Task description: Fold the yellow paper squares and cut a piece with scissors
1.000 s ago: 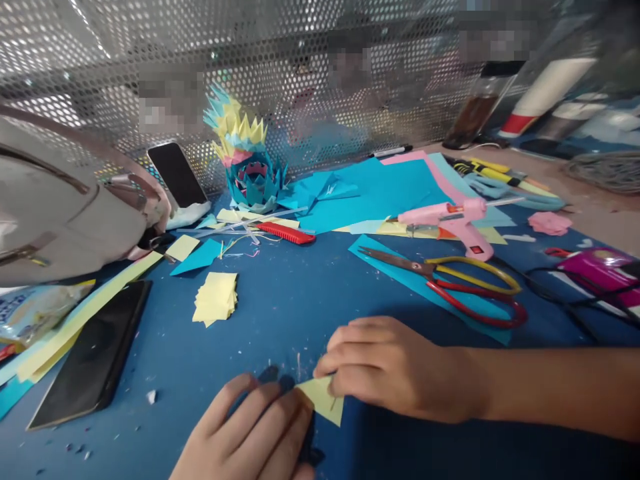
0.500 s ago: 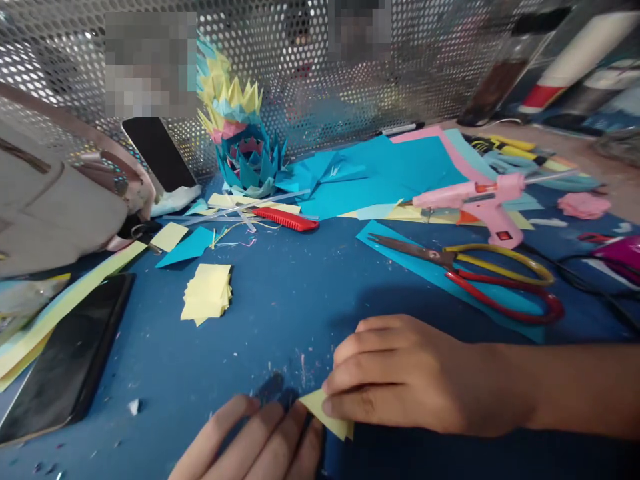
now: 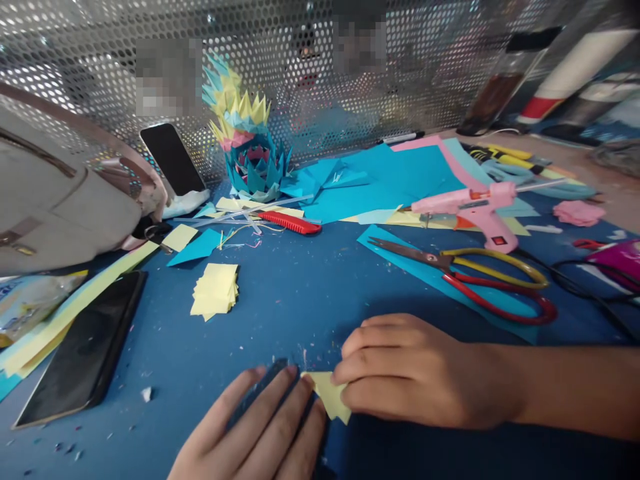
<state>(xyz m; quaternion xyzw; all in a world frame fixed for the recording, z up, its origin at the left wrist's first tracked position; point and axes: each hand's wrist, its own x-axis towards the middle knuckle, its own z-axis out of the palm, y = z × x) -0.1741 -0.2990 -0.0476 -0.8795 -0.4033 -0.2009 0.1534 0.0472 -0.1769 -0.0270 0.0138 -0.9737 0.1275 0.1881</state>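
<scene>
A small piece of folded yellow paper (image 3: 330, 397) lies on the blue tabletop near the front edge of view. My right hand (image 3: 420, 373) has its fingers curled together on the paper's right side, pinching it. From the left, my left hand (image 3: 265, 427) rests with its fingers stretched out, the fingertips at the paper's left corner. Part of the paper is hidden under the fingers. A loose stack of yellow paper squares (image 3: 215, 291) sits farther off to the left. Scissors (image 3: 435, 259) with red and yellow handles lie beyond my right hand on a blue paper strip (image 3: 373, 239).
A pink glue gun (image 3: 480, 207) and blue paper sheets (image 3: 395, 177) lie behind. A red cutter (image 3: 290, 222) is near a spiky folded-paper model (image 3: 255, 167). Phones (image 3: 90, 353), a bag (image 3: 70, 200) and paper strips (image 3: 80, 310) occupy the left. A perforated metal panel (image 3: 300, 87) stands behind.
The yellow paper showed as a pointed triangle and now has a wider, flatter top edge. My left fingers have reached slightly forward and straightened. The whole view has shifted a little.
</scene>
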